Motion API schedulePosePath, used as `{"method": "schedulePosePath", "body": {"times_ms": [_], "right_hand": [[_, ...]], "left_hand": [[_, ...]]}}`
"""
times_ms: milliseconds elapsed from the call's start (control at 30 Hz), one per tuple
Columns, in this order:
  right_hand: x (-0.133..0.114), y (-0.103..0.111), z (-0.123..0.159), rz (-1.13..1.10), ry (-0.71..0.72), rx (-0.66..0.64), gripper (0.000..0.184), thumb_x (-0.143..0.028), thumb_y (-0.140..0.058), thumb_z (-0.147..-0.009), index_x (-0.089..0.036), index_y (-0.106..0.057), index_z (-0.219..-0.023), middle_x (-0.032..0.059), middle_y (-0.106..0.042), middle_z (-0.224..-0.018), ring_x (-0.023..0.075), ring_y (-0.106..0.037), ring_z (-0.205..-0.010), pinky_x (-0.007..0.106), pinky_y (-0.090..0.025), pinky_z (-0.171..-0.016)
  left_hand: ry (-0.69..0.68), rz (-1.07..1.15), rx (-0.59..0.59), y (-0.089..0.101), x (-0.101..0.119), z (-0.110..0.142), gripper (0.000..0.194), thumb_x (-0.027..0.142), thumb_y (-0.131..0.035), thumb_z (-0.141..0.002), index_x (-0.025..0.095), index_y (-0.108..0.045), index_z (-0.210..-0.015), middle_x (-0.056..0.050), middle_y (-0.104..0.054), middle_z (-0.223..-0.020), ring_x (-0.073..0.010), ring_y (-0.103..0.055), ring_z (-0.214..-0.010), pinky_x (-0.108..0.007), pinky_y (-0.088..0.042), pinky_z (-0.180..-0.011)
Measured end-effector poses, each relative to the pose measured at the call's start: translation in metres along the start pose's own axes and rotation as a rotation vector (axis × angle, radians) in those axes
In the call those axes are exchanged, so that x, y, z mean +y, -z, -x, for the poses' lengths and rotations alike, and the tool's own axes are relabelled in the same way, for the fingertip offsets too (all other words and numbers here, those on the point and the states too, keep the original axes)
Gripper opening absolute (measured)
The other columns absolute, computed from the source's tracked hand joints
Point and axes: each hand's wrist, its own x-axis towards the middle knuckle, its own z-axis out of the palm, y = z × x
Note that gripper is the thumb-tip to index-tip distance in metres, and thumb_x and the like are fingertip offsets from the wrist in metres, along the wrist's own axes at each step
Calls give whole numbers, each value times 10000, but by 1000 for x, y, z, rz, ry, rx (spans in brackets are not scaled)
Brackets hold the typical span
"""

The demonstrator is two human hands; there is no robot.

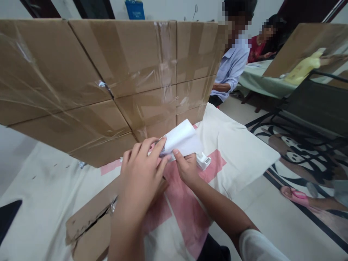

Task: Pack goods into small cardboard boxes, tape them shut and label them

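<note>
A folded or rolled sheet of white paper [183, 137] is held between my two hands above the table, its far end slanting up to the right. My left hand [143, 161] pinches its near left end with thumb and forefinger. Gripping its lower edge, my right hand [187, 168] has the thumb on top and the other fingers curled under, partly hidden. Just right of that hand, a small white tape dispenser [203, 160] lies on the tablecloth. An open brown cardboard box [92, 232] rests below my left forearm.
Taped cardboard boxes [146, 72] form a wall along the table's far side. A white cloth with pink patches [239, 145] covers the table. Beyond sit two people [235, 69], a green-clothed table [255, 78] and a dark chair [315, 105]. A foot in a pink sandal [295, 195] is at right.
</note>
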Motion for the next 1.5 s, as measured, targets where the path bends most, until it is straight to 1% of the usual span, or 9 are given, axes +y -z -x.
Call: {"method": "schedulePosePath", "body": {"times_ms": [100, 300, 500, 667, 867, 1033, 1233, 1400, 1500], "right_hand": [[-6, -1, 2, 25, -2, -22, 365, -446, -701, -908, -199, -720, -1176, 48, -795, -952, 238, -744, -1021, 378, -598, -935], [-13, -4, 5, 14, 14, -74, 365, -452, -672, -924, -190, -728, -1173, 58, -793, -956, 232, -742, -1040, 365, -602, -939], [-11, -2, 4, 40, 35, -50, 354, -463, -676, -920, -179, -735, -1123, 81, -786, -1038, 222, -752, -964, 351, -617, -896], [-6, 0, 3, 74, 68, -25, 296, -463, -675, -922, -192, -741, -1023, 67, -788, -1013, 225, -749, -987, 357, -615, -922], [-9, 0, 3, 89, 70, -54, 335, -516, -648, -931, -210, -740, -1032, 63, -791, -1010, 236, -752, -961, 379, -632, -894], [-14, -1, 3, 71, 65, -45, 318, -489, -656, -921, -223, -740, -1073, 65, -791, -1037, 246, -744, -1026, 387, -610, -938], [-2, 5, -10, 56, -37, 44, 328, -437, -649, -885, -176, -710, -1075, 75, -788, -1041, 245, -741, -1002, 363, -592, -909], [31, 16, -35, 332, -230, 134, 283, -240, -534, -864, -154, -629, -1116, 99, -758, -1146, 229, -725, -1073, 374, -578, -948], [44, 25, -42, 469, -357, 86, 272, -192, -558, -826, -155, -582, -1095, 75, -765, -922, 234, -758, -851, 387, -613, -800]], "left_hand": [[-42, -25, 67, -1, -1, 0, 331, 350, -586, -990, 276, -635, -1308, -40, -679, -1283, -281, -600, -1091, -428, -411, -833], [-107, -79, 86, -6, -3, 2, 313, 254, -459, -1035, 240, -649, -1283, -41, -703, -1238, -285, -607, -1060, -433, -390, -813], [-156, -88, 100, -8, -5, 2, 348, 225, -403, -1034, 218, -646, -1283, -56, -714, -1228, -289, -612, -1030, -430, -379, -804], [-105, -47, 94, -6, -7, 3, 333, 209, -381, -1033, 230, -650, -1229, -43, -724, -1193, -278, -613, -1009, -423, -365, -814], [-76, -32, 134, -3, -9, 4, 246, 278, -397, -1052, 241, -633, -1111, -49, -726, -1126, -266, -615, -993, -409, -359, -815], [-6, -28, 142, -1, -6, 4, 221, 314, -364, -1061, 243, -546, -957, -71, -692, -1008, -267, -605, -910, -409, -365, -801], [90, 33, 170, 2, -4, 5, 206, 318, -334, -1059, 239, -514, -995, -84, -653, -979, -277, -602, -897, -409, -363, -790], [195, 89, 200, 7, -9, 5, 229, 353, -315, -1056, 251, -495, -957, -85, -641, -965, -290, -597, -887, -408, -365, -754], [234, 113, 203, 9, -9, 6, 245, 356, -295, -1057, 256, -485, -939, -84, -629, -953, -291, -590, -880, -412, -367, -751]]}}
